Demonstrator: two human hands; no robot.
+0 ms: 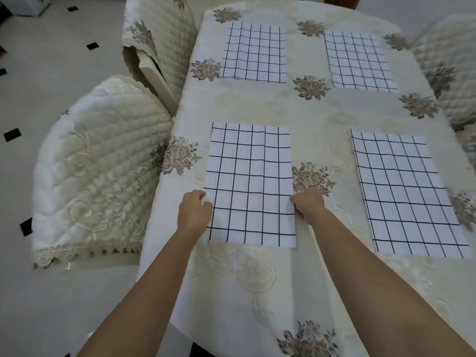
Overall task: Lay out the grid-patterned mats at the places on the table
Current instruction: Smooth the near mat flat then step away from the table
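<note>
The near-left mat point(251, 184) is a white rectangle crossed by thin dark lines that form a grid of squares. It lies flat on the surface point(322, 119) with its long sides running away from the person, close to the surface's left edge. The left hand point(194, 210) pinches the mat's left edge with curled fingers, and the right hand point(307, 204) pinches its right edge the same way, both at about the same height on the lower half.

Three matching mats lie flat and well apart from it: the near-right mat point(409, 194), the far-left mat point(255, 54) and the far-right mat point(359, 60). The near-right one sits slightly skewed.

The surface is covered by a cream tablecloth point(247, 292) with brown flower motifs. Chairs with quilted cream covers stand at the left point(98, 181) and the right point(443, 73).
</note>
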